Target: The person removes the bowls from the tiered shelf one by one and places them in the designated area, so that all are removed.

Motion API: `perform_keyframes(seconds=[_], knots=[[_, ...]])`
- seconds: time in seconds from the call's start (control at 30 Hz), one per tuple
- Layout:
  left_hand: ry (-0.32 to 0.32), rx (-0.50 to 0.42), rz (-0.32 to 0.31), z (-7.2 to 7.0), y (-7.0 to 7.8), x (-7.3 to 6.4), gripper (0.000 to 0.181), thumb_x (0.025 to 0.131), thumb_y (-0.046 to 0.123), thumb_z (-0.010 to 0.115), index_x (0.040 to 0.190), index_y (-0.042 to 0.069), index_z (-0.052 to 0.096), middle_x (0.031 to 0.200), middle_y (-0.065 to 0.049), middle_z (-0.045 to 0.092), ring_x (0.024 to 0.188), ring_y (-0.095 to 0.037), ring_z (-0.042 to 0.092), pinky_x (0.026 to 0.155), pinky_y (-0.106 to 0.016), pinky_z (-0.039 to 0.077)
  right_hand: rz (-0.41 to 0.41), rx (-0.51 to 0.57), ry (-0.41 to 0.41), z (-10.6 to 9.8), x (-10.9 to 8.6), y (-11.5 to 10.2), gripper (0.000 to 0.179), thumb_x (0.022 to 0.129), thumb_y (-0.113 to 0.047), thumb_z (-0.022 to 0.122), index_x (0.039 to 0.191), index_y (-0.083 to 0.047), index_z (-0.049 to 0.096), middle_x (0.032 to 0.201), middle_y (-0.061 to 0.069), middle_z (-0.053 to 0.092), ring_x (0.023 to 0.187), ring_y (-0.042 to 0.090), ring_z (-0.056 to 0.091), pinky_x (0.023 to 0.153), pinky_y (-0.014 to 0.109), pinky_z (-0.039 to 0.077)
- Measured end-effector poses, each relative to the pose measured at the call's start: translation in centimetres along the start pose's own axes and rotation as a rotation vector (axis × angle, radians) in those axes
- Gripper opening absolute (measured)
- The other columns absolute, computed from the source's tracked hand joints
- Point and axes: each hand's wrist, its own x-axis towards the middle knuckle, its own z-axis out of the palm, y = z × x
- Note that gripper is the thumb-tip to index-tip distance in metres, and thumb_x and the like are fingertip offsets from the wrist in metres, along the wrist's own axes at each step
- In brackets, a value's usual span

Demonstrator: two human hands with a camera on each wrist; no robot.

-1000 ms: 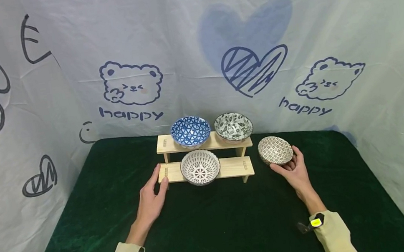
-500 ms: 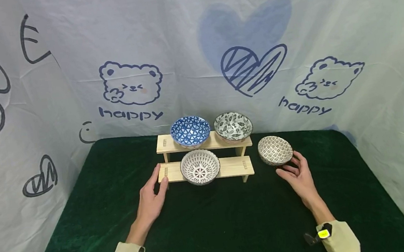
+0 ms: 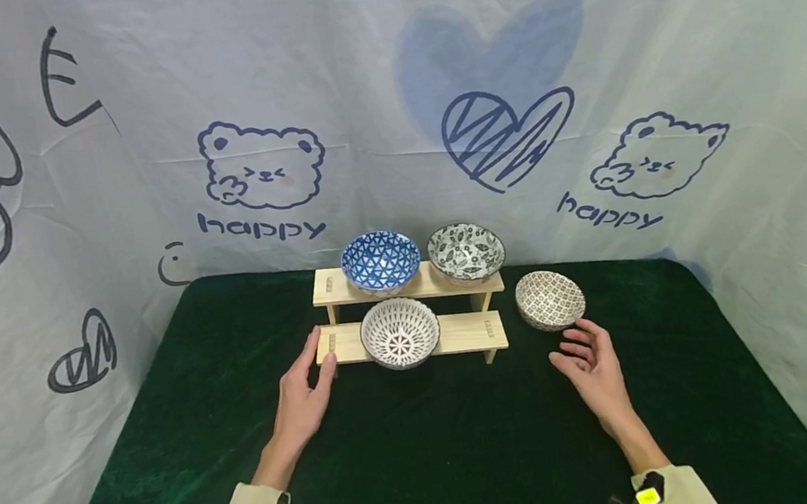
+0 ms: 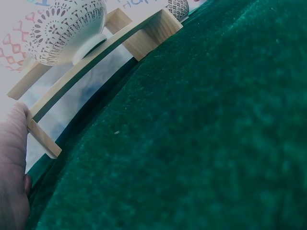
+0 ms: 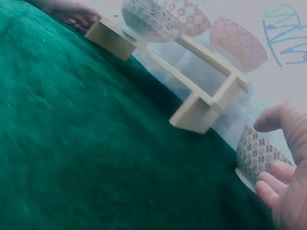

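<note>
My left hand (image 3: 301, 403) grips the left end of the lower board of a two-step wooden stand (image 3: 470, 332), thumb at the front edge and index finger toward the back corner. In the left wrist view the thumb (image 4: 17, 120) lies against the board's end. Just in front of a small brown-patterned bowl (image 3: 550, 299) on the cloth, right of the stand, is my right hand (image 3: 595, 371). Its fingers are loosely bent with nothing between them, fingertips close by the bowl's near side. A white bowl with dark dashes (image 3: 400, 334) sits on the lower step.
On the upper step stand a blue triangle-patterned bowl (image 3: 380, 262) and a green leaf-patterned bowl (image 3: 467, 253). Dark green cloth (image 3: 459, 455) covers the table. A printed white curtain (image 3: 367, 80) rises behind and on both sides.
The right hand has let go of the brown-patterned bowl and drawn back toward the front. That bowl stays in place on the cloth. The left hand has not moved.
</note>
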Motion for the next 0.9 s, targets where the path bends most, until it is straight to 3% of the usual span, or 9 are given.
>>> perform_keyframes(seconds=[0.17,0.33,0.57,0.73,0.9], knots=[[-0.001,-0.001,-0.005,0.0,0.0,-0.1,0.066,0.11,0.043,0.051,0.164,0.011,0.033,0.169,-0.012,0.033,0.155,-0.031,0.033,0.124,-0.057,0.028,-0.082,-0.017,-0.031,0.9,-0.1,-0.6,0.066,0.096,-0.006,0.075,0.151,0.001,0.039,0.138,0.02,0.056,0.121,0.026,0.057,0.093,0.009,0.047],[0.005,0.001,0.007,-0.1,0.0,0.0,0.065,0.11,0.042,0.051,0.163,0.009,0.035,0.168,-0.014,0.035,0.154,-0.032,0.034,0.124,-0.057,0.029,-0.159,-0.031,-0.112,1.4,0.0,-1.4,0.058,0.096,-0.005,0.074,0.145,0.005,0.045,0.136,0.023,0.059,0.121,0.03,0.059,0.098,0.019,0.051],[0.012,0.003,0.008,0.0,0.0,0.0,0.064,0.11,0.04,0.052,0.163,0.008,0.035,0.167,-0.014,0.035,0.154,-0.033,0.034,0.124,-0.058,0.028,-0.26,-0.08,-0.26,2.8,-0.2,-2.3,0.049,0.097,-0.007,0.074,0.142,-0.006,0.055,0.142,0.018,0.061,0.129,0.034,0.059,0.106,0.032,0.051],[0.008,0.004,0.008,0.0,0.0,0.1,0.064,0.11,0.04,0.052,0.163,0.008,0.035,0.167,-0.015,0.035,0.154,-0.034,0.034,0.124,-0.058,0.028,-0.318,-0.061,-0.319,3.8,-0.2,-2.9,0.054,0.096,-0.006,0.075,0.145,-0.004,0.054,0.144,0.017,0.061,0.133,0.035,0.058,0.108,0.029,0.05],[0.003,0.001,0.005,0.0,0.2,0.0,0.065,0.11,0.041,0.052,0.163,0.009,0.034,0.168,-0.014,0.035,0.154,-0.033,0.034,0.124,-0.058,0.028,-0.322,0.016,-0.393,5.0,-0.1,-3.7,0.054,0.096,-0.003,0.074,0.146,0.002,0.053,0.148,0.022,0.057,0.135,0.039,0.057,0.11,0.023,0.047]])
